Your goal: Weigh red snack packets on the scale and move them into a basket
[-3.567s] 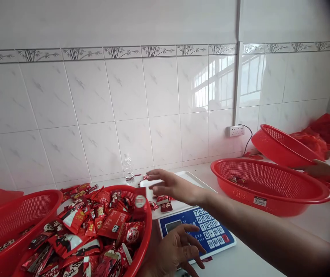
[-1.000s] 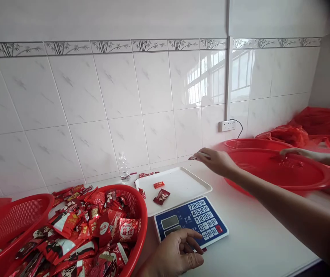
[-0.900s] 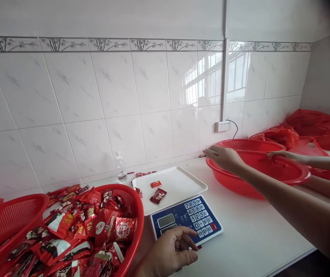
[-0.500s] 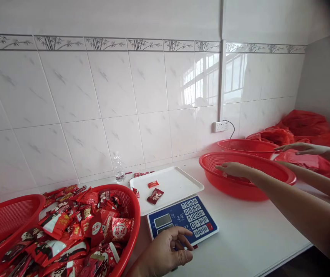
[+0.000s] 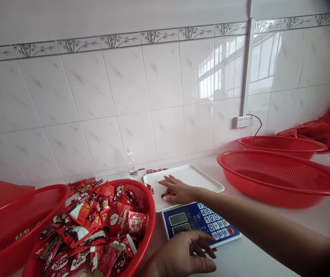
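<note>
My right hand [image 5: 179,191] reaches over the white tray [image 5: 205,181] with its fingers spread. A small dark red wrapped packet [image 5: 167,193] lies under its thumb and fingers, mostly covered. My left hand [image 5: 186,252] hovers near the front edge of the blue digital scale [image 5: 182,212], fingers loosely bent and apart, holding nothing. To its left, a red perforated basket [image 5: 150,219] is heaped with red and maroon snack packets [image 5: 81,231]. Another small packet [image 5: 150,188] rests at the tray's left edge.
A second red basket [image 5: 49,196] stands at far left. Two more, a nearer basket [image 5: 257,194] and a farther basket [image 5: 282,143], are on the right beside red plastic bags [image 5: 317,132]. A clear bottle [image 5: 131,161] and a power socket [image 5: 243,122] are by the tiled wall.
My right hand has moved left from the right-hand basket onto the tray's packets. My view has turned, shifting the scene rightward. Another person's hands at the right have gone out of view.
</note>
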`<state>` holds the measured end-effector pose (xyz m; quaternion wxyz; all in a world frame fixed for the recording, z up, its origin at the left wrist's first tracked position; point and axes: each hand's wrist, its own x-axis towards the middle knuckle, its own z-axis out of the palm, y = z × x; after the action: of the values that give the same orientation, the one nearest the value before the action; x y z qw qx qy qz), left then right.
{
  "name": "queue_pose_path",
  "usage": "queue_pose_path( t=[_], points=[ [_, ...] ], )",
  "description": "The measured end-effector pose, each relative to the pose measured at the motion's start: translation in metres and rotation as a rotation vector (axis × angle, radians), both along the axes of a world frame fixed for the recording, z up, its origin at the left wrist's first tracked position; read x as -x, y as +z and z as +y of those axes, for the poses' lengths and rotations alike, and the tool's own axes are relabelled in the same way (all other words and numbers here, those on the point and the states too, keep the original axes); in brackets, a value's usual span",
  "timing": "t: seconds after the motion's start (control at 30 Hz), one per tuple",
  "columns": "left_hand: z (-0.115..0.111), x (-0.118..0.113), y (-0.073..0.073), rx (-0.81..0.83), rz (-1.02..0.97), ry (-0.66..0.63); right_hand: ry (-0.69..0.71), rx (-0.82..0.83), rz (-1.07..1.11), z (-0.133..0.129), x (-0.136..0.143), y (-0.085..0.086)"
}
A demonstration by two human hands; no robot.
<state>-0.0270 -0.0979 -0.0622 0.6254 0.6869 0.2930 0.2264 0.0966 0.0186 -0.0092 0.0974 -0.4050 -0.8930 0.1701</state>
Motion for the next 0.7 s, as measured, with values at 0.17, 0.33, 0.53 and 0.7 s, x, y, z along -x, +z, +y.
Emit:
queue_pose_path(
  t=[0.17,0.33,0.53,0.7],
  points=[
    [0.003,0.001,-0.004,0.010,0.051,-0.012,0.091,-0.024,-0.031,0.024,0.039,-0.003],
    [0.003,0.001,-0.002,0.027,0.093,-0.048,0.214,-0.213,0.022,0.040,0.052,-0.008],
    [-0.001,0.001,0.005,0.012,0.101,-0.023,0.111,-0.320,0.042,0.034,0.040,-0.011],
    [0.002,0.001,-0.003,0.014,0.046,0.010,-0.093,-0.356,0.035,0.029,0.024,-0.009]
  ],
)
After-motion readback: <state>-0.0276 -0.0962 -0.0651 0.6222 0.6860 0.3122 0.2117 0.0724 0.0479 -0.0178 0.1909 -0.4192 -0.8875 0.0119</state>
